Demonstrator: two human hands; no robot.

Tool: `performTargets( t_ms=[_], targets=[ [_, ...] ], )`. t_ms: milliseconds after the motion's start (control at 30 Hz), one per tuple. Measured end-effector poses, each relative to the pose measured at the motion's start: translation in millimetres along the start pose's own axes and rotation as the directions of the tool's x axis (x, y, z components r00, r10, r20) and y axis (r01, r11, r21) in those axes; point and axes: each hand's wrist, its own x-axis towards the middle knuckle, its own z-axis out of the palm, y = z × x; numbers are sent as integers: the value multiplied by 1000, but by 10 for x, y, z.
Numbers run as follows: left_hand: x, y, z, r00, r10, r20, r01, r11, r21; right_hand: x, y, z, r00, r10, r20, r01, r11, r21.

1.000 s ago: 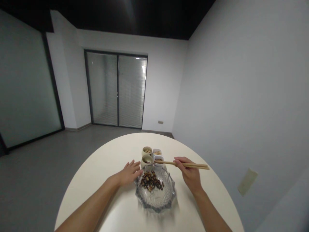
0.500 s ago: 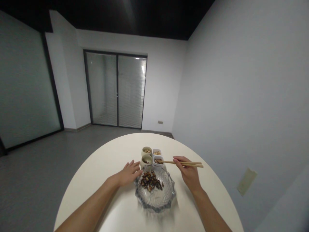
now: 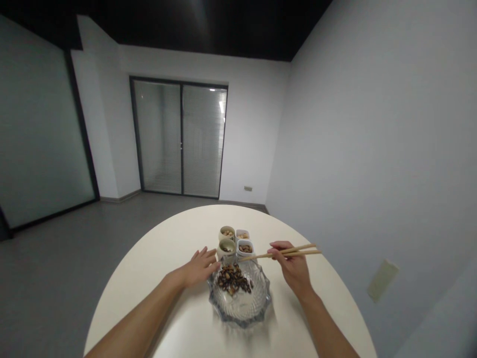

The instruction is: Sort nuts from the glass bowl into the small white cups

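Observation:
A pair of chopsticks [image 3: 292,252] is held in my right hand [image 3: 292,268], their tips over the far rim of the clear glass bowl [image 3: 244,318]. Dark striped seeds [image 3: 233,279] lie heaped in the bowl's left and far part. My left hand [image 3: 199,268] rests with fingers spread at the bowl's left edge. Just beyond the bowl stand two round pale-green cups, the nearer cup [image 3: 225,253] holding a few small pieces and the farther cup [image 3: 223,237] pale nuts. Beside them, a white square dish [image 3: 246,255] contains brown nuts or seeds; another white dish [image 3: 243,231] has lighter pieces.
Everything stands on a round white table [image 3: 179,233]. A white wall [image 3: 357,149] runs along the right, with a socket plate [image 3: 383,281] on it. Glass doors [image 3: 182,139] are set in the far wall, and a frosted glass panel [image 3: 40,134] is at left.
The chopstick tips have moved from the nearer white dish towards me, to the bowl's far rim. The rear ends of the chopsticks have risen and spread. My left hand stays in place.

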Motion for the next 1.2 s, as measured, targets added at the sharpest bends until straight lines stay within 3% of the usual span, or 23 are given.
performTargets(
  t_ms=[267,367,600,1200],
  targets=[
    [14,4,6,1000,8,-10,-8,1000,-9,-19,-100,38,986,-13,166,30,994,-101],
    [21,-10,15,1000,8,-14,-8,1000,-8,-22,-127,52,979,-11,201,25,998,-65],
    [27,-37,29,999,19,-27,-19,999,-30,-21,-139,54,986,-34,164,46,996,-75],
    [42,-32,22,999,20,-38,-20,1000,-18,-40,-146,73,956,-72,284,119,982,-150]
  ],
)
